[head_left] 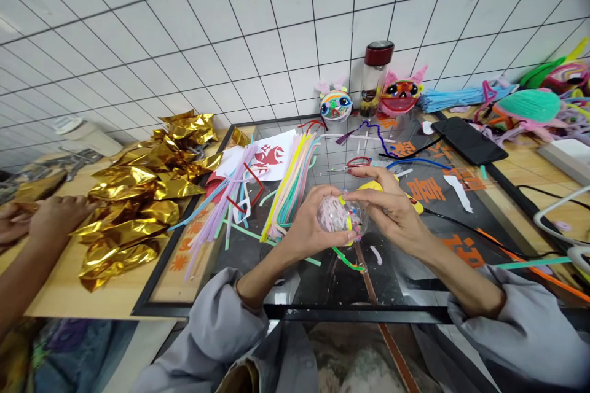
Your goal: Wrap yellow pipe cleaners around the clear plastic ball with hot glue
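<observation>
My left hand (306,227) is wrapped round a clear plastic ball (329,215) with pale, crumpled stuff showing inside. Small yellow pieces sit on the ball's surface, with pink and blue bits at its lower right. At the ball's upper right, my right hand (391,209) touches it beside one yellow piece (342,199), one finger raised. Whether the right fingers pinch something small is hidden. Behind the right hand lies a yellow hot glue gun (415,204), partly covered. A green fuzzy stem (348,260) lies below the ball.
Pastel fuzzy stems (290,190) lie left of the ball near a red paper-cut picture (270,158). Gold foil (133,190) is heaped at left, beside another person's hand (59,218). Behind stand a glass bottle (370,86) and two decorated animal heads (335,104). A phone (470,141) lies right.
</observation>
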The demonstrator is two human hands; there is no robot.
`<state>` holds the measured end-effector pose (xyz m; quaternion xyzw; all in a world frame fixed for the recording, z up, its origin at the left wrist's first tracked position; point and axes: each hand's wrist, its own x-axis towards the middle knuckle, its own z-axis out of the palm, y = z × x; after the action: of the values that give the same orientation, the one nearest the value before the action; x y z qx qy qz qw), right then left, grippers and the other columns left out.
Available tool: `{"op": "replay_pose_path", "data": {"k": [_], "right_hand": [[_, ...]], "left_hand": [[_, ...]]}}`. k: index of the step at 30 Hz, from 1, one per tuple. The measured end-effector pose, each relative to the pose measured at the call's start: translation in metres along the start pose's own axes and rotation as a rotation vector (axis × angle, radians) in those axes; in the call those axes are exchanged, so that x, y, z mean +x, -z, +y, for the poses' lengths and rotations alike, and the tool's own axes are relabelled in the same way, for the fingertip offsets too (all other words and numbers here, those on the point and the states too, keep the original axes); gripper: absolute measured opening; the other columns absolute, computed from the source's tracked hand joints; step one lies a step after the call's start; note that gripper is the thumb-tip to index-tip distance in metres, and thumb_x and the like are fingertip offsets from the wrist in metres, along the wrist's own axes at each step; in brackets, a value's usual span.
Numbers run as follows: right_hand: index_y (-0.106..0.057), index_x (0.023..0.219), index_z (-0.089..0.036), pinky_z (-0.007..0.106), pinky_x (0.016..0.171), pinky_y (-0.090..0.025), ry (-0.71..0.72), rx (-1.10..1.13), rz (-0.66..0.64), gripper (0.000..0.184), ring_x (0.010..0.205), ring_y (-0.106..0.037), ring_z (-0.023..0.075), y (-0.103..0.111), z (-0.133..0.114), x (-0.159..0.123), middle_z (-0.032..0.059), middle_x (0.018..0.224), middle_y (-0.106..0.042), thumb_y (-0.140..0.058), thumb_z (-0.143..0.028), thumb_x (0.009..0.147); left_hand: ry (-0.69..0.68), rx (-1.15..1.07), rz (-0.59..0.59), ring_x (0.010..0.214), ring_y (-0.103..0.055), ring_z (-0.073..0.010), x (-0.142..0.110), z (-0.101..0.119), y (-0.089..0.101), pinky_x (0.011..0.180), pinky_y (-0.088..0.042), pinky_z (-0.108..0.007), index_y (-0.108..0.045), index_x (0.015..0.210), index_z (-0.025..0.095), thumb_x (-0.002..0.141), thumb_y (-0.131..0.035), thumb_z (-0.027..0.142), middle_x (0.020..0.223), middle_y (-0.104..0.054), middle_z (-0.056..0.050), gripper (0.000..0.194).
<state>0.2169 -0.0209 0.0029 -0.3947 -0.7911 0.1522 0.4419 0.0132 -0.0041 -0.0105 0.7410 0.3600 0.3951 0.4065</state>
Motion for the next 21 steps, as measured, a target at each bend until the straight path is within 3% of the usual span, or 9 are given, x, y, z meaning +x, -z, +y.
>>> {"op": "replay_pose_path", "data": {"k": [8,15,21], "right_hand": [[-0.073,0.104,-0.029,0.054,0.103,-0.037,0.051,-0.122,-0.004,0.039,0.129,-0.049,0.0291,-0.0037,0.0004,-0.0002,0.0087,0.136,-0.054,-0.044,-0.008,0.09],[-0.066,0.125,-0.032,0.052,0.106,-0.039,0.002,-0.024,0.0,0.043,0.129,-0.048,0.0268,-0.0032,-0.0013,-0.0006,0.0082,0.137,-0.053,-0.043,-0.013,0.094],[-0.071,0.111,-0.029,0.054,0.103,-0.039,-0.002,-0.06,-0.03,0.038,0.125,-0.051,0.028,-0.0054,0.0008,-0.0025,0.0086,0.135,-0.055,-0.043,-0.012,0.093]], "left_hand": [[0.048,-0.042,-0.012,0.115,-0.057,-0.0268,0.0008,0.0005,0.0004,0.104,-0.044,-0.04,-0.053,0.113,0.022,0.06,-0.085,0.028,0.117,-0.059,-0.006,0.062],[0.074,-0.062,0.01,0.113,-0.057,-0.026,0.0013,-0.0037,0.0017,0.104,-0.044,-0.041,-0.052,0.115,0.023,0.059,-0.087,0.032,0.117,-0.058,-0.006,0.066],[0.056,-0.031,-0.016,0.113,-0.058,-0.0258,0.0009,-0.002,0.0024,0.102,-0.045,-0.039,-0.054,0.114,0.022,0.06,-0.085,0.028,0.116,-0.058,-0.006,0.062]]}}
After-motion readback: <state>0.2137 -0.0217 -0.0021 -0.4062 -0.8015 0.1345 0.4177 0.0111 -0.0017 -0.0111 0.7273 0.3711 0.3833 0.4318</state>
